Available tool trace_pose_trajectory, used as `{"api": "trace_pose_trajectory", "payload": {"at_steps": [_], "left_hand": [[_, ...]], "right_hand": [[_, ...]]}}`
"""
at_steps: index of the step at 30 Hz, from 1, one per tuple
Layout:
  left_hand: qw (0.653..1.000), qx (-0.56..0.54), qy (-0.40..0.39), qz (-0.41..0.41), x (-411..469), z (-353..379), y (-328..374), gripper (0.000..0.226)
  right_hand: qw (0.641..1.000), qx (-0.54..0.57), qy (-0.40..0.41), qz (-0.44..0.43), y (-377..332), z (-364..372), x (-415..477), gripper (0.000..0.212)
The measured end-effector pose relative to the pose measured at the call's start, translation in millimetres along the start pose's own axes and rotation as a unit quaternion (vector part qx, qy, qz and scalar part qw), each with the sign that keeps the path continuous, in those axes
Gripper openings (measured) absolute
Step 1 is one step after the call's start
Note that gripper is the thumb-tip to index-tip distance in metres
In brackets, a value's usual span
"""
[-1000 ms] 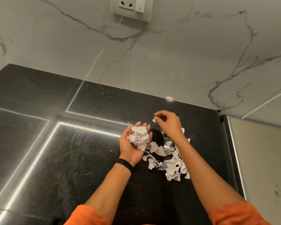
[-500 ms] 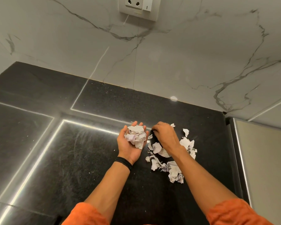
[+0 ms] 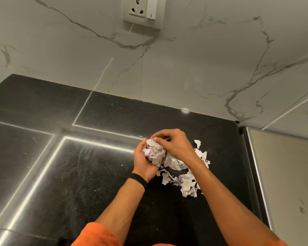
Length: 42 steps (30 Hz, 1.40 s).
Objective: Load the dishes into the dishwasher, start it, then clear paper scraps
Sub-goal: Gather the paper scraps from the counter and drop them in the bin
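I saw the left hand [image 3: 144,166] palm up and cupped, its fingers curled round a wad of paper scraps [image 3: 154,153]. The right hand [image 3: 175,144] was just above it, fingers bent down, with the thumb and fingertips pinching the top of the wad. I could not tell if a new small scrap was between those fingertips, because they hid that spot. The right hand also hid part of the left hand's fingers.

More loose scraps [image 3: 175,165] lay in a pile on the black worktop [image 3: 78,183], just to the right of the hands. Some were under the right forearm, so I could not see the whole pile.

A black band [image 3: 139,180] was on the left wrist. An orange sleeve [image 3: 96,235] was cut off at the bottom edge. On the marble wall [image 3: 203,68], the socket [image 3: 137,11] was cut off at the top. A pale panel [image 3: 283,174] on the right ran out of view.
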State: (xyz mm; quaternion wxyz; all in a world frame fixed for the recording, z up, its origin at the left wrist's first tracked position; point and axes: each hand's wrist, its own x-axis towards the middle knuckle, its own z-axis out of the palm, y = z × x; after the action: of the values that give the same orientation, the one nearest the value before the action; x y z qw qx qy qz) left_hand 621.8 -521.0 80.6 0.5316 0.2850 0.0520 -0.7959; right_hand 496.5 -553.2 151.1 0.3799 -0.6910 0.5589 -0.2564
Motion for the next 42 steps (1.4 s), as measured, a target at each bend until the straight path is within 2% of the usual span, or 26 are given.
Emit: {"api": "trace_pose_trajectory", "payload": {"at_steps": [3, 5, 9, 14, 16, 18, 20, 23, 25, 27, 32, 37, 40, 42], "left_hand": [[1.000, -0.023, 0.002, 0.001, 0, -2, 4, 0.046], [0.999, -0.035, 0.005, 0.004, -1, -7, 8, 0.049], [0.999, -0.041, 0.021, 0.024, -4, -22, 23, 0.045], [0.997, -0.052, 0.034, 0.050, -11, -35, 39, 0.049], [0.996, -0.053, 0.041, 0.056, -12, -35, 41, 0.054], [0.996, -0.053, 0.042, 0.055, -13, -32, 40, 0.055], [0.996, -0.055, 0.042, 0.053, -14, -29, 38, 0.053], [0.997, -0.042, 0.041, 0.044, -15, -25, 32, 0.055], [0.998, -0.040, 0.036, 0.031, -16, -24, 28, 0.059], [0.998, -0.039, 0.033, 0.020, -17, -21, 24, 0.059], [0.999, -0.014, 0.029, 0.006, -18, -18, 16, 0.056], [0.999, -0.029, 0.016, -0.001, -14, -13, 16, 0.051], [0.999, -0.034, 0.011, -0.008, -11, -11, 15, 0.048], [0.999, -0.043, 0.005, -0.011, -10, -11, 14, 0.048]], "right_hand": [[0.992, 0.082, 0.090, 0.040, 15, -10, 2, 0.011], [0.989, 0.055, 0.116, 0.073, 29, -15, 2, 0.014], [0.991, -0.091, 0.031, 0.096, 51, -8, 2, 0.023], [0.967, -0.242, -0.074, -0.001, 51, 26, 4, 0.032], [0.953, -0.291, -0.077, -0.046, 55, 38, 3, 0.025], [0.953, -0.295, -0.055, -0.054, 60, 42, 1, 0.018], [0.964, -0.263, -0.025, -0.035, 63, 42, -1, 0.014], [0.991, -0.112, 0.059, 0.040, 54, 34, -5, 0.009], [0.993, 0.009, 0.108, 0.044, 42, 28, -6, 0.009], [0.991, 0.077, 0.108, 0.025, 30, 23, -6, 0.010], [0.997, 0.051, 0.043, 0.034, 17, 25, -8, 0.008], [0.983, 0.144, 0.097, 0.066, 23, 11, -4, 0.008], [0.986, 0.022, 0.141, 0.091, 43, -9, 5, 0.013], [0.981, -0.123, 0.102, 0.109, 62, -25, 10, 0.029]]}}
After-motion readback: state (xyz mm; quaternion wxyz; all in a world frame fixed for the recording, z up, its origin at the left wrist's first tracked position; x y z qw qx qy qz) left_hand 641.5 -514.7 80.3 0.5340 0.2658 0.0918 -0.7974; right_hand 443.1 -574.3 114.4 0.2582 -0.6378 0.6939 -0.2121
